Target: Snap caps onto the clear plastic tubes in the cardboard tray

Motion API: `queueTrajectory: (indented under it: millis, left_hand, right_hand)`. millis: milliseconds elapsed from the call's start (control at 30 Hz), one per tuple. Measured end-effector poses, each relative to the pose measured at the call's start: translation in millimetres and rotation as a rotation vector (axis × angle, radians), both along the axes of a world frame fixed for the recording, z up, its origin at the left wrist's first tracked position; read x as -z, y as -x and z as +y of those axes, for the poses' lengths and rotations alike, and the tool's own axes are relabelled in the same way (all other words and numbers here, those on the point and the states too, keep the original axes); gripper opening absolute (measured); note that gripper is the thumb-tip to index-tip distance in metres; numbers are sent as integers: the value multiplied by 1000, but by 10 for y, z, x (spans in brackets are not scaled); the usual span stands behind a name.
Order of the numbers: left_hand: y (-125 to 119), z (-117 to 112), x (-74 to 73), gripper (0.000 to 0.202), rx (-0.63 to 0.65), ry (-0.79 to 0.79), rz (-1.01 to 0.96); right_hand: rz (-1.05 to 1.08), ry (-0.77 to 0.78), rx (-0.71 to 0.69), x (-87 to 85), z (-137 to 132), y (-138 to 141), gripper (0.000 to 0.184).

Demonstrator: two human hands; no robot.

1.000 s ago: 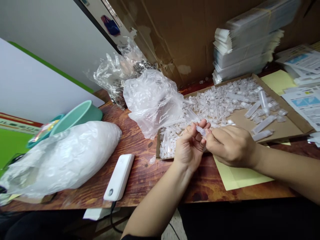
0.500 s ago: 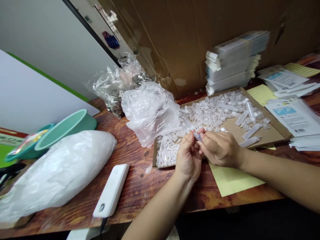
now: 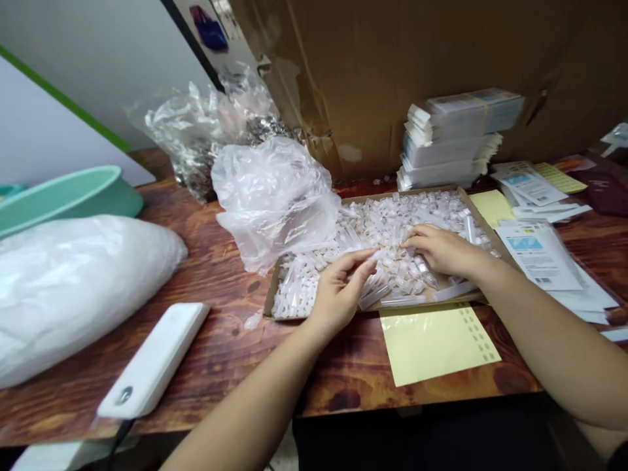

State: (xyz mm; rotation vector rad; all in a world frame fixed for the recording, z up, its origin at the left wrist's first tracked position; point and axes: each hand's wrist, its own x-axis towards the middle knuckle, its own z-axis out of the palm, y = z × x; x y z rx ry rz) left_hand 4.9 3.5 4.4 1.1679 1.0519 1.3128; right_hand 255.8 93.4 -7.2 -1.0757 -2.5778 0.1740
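Note:
A shallow cardboard tray holds many small clear plastic caps and slim translucent plastic tubes. Over its left part, my left hand pinches a small translucent plastic piece between thumb and forefinger; its exact kind is hard to see. My right hand reaches down into the heap of caps with its fingertips drawn together. Whatever lies between those fingertips is hidden.
A crumpled plastic bag overlaps the tray's back left. Yellow sticker sheets lie in front. Printed packets are at right, stacked packets behind. Left are a white power bank, a full white bag and a green basin.
Both hands were together on a small tube; they have separated. My right hand has moved into the caps, and my left stays over the tray. The camera view has shifted right.

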Motion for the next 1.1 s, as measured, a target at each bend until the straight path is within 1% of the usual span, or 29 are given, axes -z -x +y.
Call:
queueTrajectory:
  millis: [100,167,233,267,333,400,433,500,567,633,700,767,833,867,933,967,1000,1033,1067,1100]
  left_hand:
    - [26,11,46,28,42,-45,83]
    - [54,21,83,31,46,-33,79]
    - [84,32,117,36,70,-11,81]
    - [97,37,131,37,92,-4,86]
    - [114,47,147,41,135,8,99]
    - [116,54,150,44,158,22,114]
    - [112,55,146,45,160,32,118]
    - [98,56,135,48,164,51,110]
    - [83,52,126,50,182,66,107]
    - [77,44,127,49,209,65,131]
    - [83,31,137,45,236,47,154]
    - [96,11,148,39,256,17,170]
    - [104,-12,153,33,259,-55,238]
    - [105,-23,154,31,255,-103,297]
    - [100,-39,152,26,252,-191,416]
    - [98,-44,151,24,251,-220,454]
    - [97,-45,150,23,246,-235,470]
    - [98,-44,150,22,239,-238,468]
    - [103,-42,150,21,231,-236,458]
    - [110,-39,150,20,225,-236,446]
  right_hand:
    - [-12,68,1,34,3,-11,36]
    - [2,110,-4,28,7,-29,32]
    - [11,154,0,30,34,-59,33]
    - [18,161,16,35,50,-71,32]
    - [55,128,65,38,59,-67,23]
    - [157,95,98,10,17,-13,14]
    - [233,94,93,-16,-25,33,14]
    - [388,101,12,-81,-134,149,15]
    - [503,81,-123,-129,-244,271,13]
    - [571,58,-242,-142,-331,369,10]
    - [609,86,-290,-135,-390,424,7]
    - [624,159,-270,-138,-428,444,6]
    - [604,295,-191,-161,-455,450,13]
    - [580,395,-124,-179,-466,454,20]
    - [505,617,24,-217,-482,465,41]
    - [474,692,87,-235,-485,469,48]
    - [465,721,129,-253,-487,469,49]
    - [483,705,134,-270,-488,467,44]
    - [525,657,104,-285,-490,462,35]
    - [579,600,54,-299,-495,458,31]
